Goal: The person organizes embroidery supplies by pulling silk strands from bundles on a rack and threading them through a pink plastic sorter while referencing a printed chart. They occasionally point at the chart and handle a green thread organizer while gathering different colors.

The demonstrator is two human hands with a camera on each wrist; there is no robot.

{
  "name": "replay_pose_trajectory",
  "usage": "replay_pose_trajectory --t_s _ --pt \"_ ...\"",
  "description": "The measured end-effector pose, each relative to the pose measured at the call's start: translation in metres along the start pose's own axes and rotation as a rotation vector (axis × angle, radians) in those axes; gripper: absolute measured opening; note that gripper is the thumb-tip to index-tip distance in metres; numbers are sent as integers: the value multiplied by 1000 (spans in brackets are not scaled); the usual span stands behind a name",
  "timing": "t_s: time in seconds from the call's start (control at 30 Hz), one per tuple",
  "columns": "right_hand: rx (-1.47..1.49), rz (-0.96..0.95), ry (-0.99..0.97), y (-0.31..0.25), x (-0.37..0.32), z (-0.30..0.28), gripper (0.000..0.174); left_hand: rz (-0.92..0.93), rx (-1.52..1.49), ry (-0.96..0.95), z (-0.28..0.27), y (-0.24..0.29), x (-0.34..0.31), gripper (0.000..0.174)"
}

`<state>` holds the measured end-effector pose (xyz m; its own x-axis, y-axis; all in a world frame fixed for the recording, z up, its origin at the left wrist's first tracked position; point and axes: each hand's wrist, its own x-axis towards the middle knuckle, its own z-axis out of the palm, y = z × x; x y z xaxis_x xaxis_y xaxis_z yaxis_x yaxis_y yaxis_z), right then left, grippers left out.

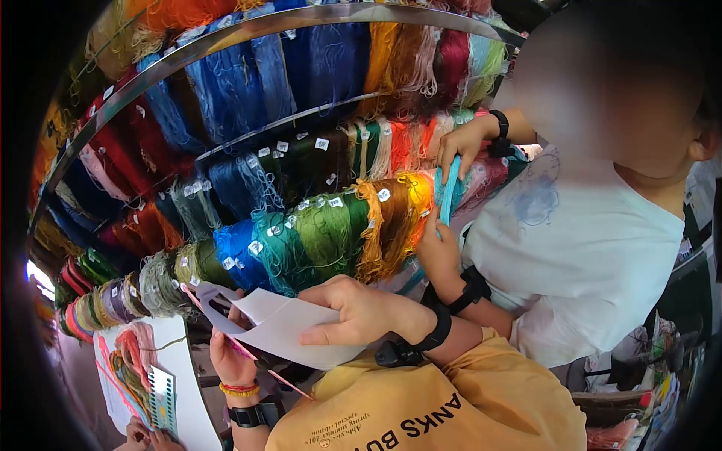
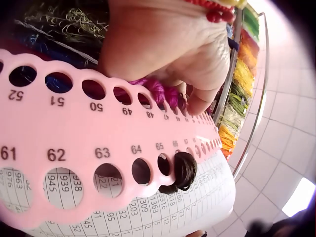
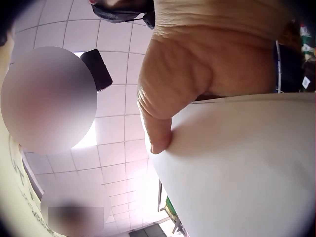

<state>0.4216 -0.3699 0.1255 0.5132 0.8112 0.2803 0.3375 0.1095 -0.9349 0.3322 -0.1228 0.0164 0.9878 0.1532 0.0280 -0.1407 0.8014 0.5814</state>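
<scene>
Fingers of the left hand grip the pink card by its edge, beside magenta thread; those of the right hand pinch white paper next to the card. A number list shows behind it. Checking card numbers against the list seems in hand; the next move probably calls for keeping both sheets steady and readable.

to my right a white-shirted person holds turquoise thread; to my left pink skeins lie on a white board; far ahead, blue skeins hang below a curved metal rail.
</scene>
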Motion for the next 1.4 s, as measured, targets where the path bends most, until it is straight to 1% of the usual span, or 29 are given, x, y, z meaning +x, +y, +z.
replay_pose_trajectory --t_s 0.1,0.2,0.23,0.43,0.53,0.63,0.77,0.87,0.97,1.07,1.1,1.17,1.27,1.3,1.33,1.37,1.4 --pt "-7 20 42 3 -5 -8 29 -19 15 -19 4 -6 5 31" --pt "8 31 86 10 -10 -12 28 26 45 -38 -1 -12 9 19" --pt "22 34 101 12 -11 -13 28 36 81 -77 7 -12 10 14" --pt "0 51 127 16 -12 -21 28 65 113 -27 9 -16 12 15" --pt "-66 32 112 22 -10 -24 32 52 131 -18 14 -14 12 15" --pt "-35 -16 157 23 -7 -24 29 57 150 -19 8 -11 10 15" --pt "-72 -28 184 32 -1 -18 24 58 173 -6 7 -7 5 15" --pt "-130 -49 193 32 5 -13 22 116 215 37 -2 -2 2 14" --pt "-120 -55 252 35 13 -4 23 151 220 107 -16 7 -4 13" --pt "-236 40 166 32 20 1 23 143 205 -12 -22 19 -9 12" --pt "-252 61 145 32 23 4 24 147 201 26 -26 22 -12 13" --pt "-222 82 138 35 28 14 25 158 193 104 -34 28 -18 16" --pt "-199 128 162 23 35 28 29 128 182 180 -26 38 -25 20" --pt "-104 96 173 23 38 33 31 146 177 122 -34 44 -26 21" --pt "-8 63 182 26 40 37 35 85 167 -132 -40 53 -27 23" --pt "89 32 190 27 42 40 40 82 189 -125 -45 58 -30 24" --pt "88 5 189 24 45 42 43 136 215 9 -43 56 -33 24"
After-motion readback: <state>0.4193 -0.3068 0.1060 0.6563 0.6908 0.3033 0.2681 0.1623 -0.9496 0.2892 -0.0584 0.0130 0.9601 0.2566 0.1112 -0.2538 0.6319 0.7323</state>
